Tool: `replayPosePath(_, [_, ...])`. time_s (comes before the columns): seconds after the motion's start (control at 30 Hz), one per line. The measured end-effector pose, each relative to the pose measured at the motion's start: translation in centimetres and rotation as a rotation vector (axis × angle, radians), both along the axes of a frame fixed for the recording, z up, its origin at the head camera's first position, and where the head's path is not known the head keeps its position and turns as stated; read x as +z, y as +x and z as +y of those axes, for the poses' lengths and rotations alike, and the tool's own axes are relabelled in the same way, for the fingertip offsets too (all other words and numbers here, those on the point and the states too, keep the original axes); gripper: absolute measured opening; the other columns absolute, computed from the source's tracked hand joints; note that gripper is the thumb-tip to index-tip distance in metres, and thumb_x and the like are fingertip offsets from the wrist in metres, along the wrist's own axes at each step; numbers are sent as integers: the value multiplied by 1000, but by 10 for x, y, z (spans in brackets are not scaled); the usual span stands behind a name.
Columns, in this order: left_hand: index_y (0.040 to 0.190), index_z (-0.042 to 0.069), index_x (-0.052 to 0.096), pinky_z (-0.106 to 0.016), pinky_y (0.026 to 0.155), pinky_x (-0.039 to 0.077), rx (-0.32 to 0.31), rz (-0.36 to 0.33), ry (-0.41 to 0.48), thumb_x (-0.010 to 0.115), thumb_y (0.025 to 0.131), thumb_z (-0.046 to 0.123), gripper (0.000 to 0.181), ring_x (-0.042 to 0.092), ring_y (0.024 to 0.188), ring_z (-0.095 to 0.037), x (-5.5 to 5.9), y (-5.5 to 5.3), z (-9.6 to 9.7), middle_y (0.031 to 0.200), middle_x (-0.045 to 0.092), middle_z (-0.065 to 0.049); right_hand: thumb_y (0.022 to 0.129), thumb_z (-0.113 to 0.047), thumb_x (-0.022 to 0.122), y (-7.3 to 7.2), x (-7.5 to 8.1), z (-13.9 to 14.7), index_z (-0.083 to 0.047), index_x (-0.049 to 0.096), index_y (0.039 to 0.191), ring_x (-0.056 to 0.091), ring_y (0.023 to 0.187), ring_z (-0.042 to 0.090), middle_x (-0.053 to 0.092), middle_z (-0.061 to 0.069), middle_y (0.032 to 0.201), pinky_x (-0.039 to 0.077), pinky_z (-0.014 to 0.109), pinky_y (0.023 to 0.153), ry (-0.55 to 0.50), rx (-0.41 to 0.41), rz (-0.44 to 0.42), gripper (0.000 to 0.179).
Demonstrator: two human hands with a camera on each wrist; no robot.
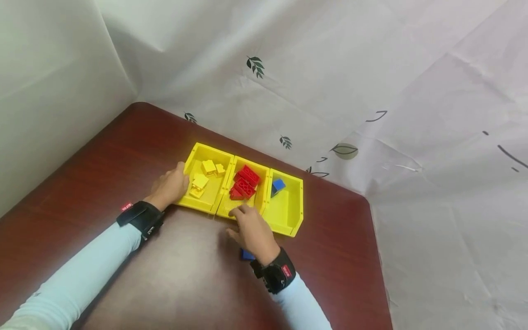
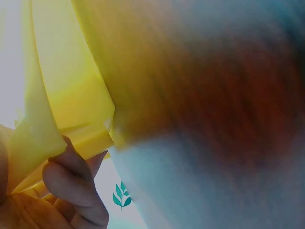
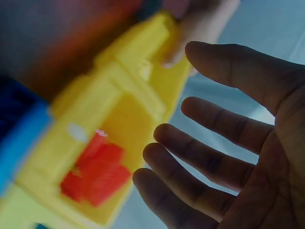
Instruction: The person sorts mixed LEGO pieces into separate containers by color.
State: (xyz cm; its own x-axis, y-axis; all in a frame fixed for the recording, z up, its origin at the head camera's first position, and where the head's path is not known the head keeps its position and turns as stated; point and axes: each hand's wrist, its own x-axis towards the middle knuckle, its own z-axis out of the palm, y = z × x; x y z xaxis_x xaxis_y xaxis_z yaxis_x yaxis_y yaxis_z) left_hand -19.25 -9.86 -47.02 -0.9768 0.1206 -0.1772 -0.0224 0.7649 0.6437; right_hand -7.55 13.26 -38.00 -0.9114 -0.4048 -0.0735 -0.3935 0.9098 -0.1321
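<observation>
Three joined yellow bins stand side by side on the table. My left hand [image 1: 169,185] grips the outer side wall of the left bin [image 1: 197,207]; the left wrist view shows its fingers [image 2: 66,183] curled round the yellow wall. Several yellow bricks [image 1: 200,182] lie in that bin. Red bricks [image 1: 244,188] are piled in the middle bin [image 1: 224,206], and a blue brick [image 1: 278,184] sits at the back of the right bin [image 1: 288,208]. Over the middle bin's front edge, my right hand [image 1: 253,231] holds nothing, its fingers spread in the right wrist view.
Another blue brick [image 1: 247,255] lies on the brown table [image 1: 198,275] in front of the bins, partly covered by the right wrist. A pale curtain [image 1: 288,91] with leaf prints hangs close behind the table. Both wrists wear black straps.
</observation>
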Motion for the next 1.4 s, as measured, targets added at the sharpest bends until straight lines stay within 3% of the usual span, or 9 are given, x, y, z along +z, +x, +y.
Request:
replayPosePath(0.13, [137,2,28,-35,60,39,3,-12,0,40,102,23,42,51,67,-28,1,0,1,86,50,-16,80,-29,82,17,-21,14,-10,69,114,59,90,18,64,5,104,53,26,76,-19,-35,-34,41])
replayPosePath(0.47, [135,2,29,-35,60,39,-1,-14,-11,40,102,24,41,51,68,-29,0,0,2,85,50,-16,78,-30,83,46,-64,38,-14,71,110,61,101,22,65,6,110,57,36,73,69,-153,-114,39])
replayPosePath(0.67, [134,2,30,-36,59,39,-5,-4,-14,40,102,24,39,51,68,-29,1,0,2,85,50,-16,78,-11,82,55,-79,46,-14,73,104,60,90,20,64,5,106,53,29,70,15,-146,-22,27])
replayPosePath(0.87, [134,2,30,-36,60,39,1,-7,-10,40,102,24,40,51,68,-29,1,0,1,85,50,-16,77,-6,81,58,-87,49,-16,75,102,59,86,18,65,3,103,52,27,69,2,-134,63,27])
replayPosePath(1.4, [135,2,29,-36,60,39,4,-6,-7,40,102,23,40,50,66,-29,1,1,1,86,49,-16,78,-10,81,57,-86,51,-16,75,103,61,89,18,65,2,103,54,29,73,18,-131,44,26])
